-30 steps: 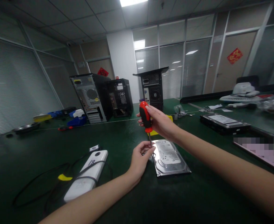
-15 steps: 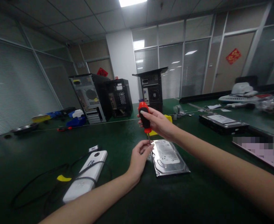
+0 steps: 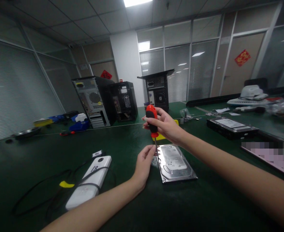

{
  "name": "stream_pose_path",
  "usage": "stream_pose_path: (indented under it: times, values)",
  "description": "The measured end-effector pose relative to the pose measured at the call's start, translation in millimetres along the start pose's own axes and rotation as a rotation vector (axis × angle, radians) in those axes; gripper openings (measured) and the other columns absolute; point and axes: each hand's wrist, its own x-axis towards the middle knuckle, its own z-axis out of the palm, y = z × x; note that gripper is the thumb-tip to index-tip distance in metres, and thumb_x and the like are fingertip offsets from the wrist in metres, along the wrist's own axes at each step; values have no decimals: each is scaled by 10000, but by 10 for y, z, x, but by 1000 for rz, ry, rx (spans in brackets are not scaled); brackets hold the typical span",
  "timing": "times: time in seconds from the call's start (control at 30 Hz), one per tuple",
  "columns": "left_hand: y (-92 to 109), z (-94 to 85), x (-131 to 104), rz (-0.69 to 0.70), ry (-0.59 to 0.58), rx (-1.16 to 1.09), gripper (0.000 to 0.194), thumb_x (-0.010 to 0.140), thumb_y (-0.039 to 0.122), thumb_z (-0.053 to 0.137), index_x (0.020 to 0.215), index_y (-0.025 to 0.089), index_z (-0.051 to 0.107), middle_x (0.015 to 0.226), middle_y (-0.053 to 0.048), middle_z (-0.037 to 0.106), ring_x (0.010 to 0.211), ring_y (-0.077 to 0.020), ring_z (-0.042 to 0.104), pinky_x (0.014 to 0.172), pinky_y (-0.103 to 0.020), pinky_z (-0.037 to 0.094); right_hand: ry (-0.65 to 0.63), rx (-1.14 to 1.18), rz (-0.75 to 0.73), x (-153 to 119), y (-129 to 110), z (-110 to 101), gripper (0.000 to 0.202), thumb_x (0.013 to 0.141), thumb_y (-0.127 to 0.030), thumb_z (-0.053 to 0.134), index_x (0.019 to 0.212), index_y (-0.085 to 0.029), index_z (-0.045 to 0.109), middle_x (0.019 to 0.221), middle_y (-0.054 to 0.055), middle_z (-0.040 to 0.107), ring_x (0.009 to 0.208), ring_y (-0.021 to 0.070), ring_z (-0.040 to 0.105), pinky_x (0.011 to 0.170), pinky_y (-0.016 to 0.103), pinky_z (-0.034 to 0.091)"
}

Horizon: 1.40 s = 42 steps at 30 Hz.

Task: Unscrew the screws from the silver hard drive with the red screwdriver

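dark green tabletop (image 3: 127,148): silver hard drive (image 3: 175,162) lies near centre; white block (image 3: 92,180) sits left, dark cable (image 3: 88,184) across it; three computer cases (image 3: 108,100) stand behind; thicker drive (image 3: 231,128), right.

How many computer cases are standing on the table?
3: the silver-backed case at left, the middle black case beside it, and the right black case beyond the screwdriver. Others could be hidden behind them.

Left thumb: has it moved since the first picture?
Yes: against the hard drive, which looks unmoved, the left thumb has shifted to the left.
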Motion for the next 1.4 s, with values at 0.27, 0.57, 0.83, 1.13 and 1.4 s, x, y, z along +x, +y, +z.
stream_pose_path:
  times: [0.27,0.57,0.83,1.13,1.4]
  values:
    - [-3,-6,19,-45,-7,-70,610,815,640,399,940,97,646,895,-122,679,832,-219,615,771,-288,430,33,-34,21,0,-51,32,394,745,-358,637,1088,-226,496,814,-22,528,659,88,535,678,253,444]
    - [15,4,5,-34,-11,-71,583,816,624,414,911,103,657,890,-115,683,826,-219,615,747,-281,434,-86,-16,35,-2,-43,5,346,737,-290,654,1035,-236,487,965,29,592,792,136,593,744,304,466]
    - [3,-6,12,-37,-15,-45,557,837,591,411,936,97,649,905,-121,677,815,-216,607,754,-291,424,11,-42,16,14,-33,5,396,731,-335,660,1046,-228,446,816,-17,531,649,90,519,704,276,434]
    - [-19,-10,17,-48,-17,-52,562,844,589,395,956,93,635,904,-124,680,859,-229,607,779,-298,416,-92,-86,6,9,-37,-7,277,760,-310,637,1008,-231,543,895,1,526,787,126,547,790,314,444]
    - [-21,9,12,-53,17,-83,526,844,562,423,925,89,635,886,-118,676,821,-215,604,772,-290,424,-68,-214,-91,20,-25,14,385,698,-261,697,1023,-205,499,907,8,541,792,127,558,766,314,481]
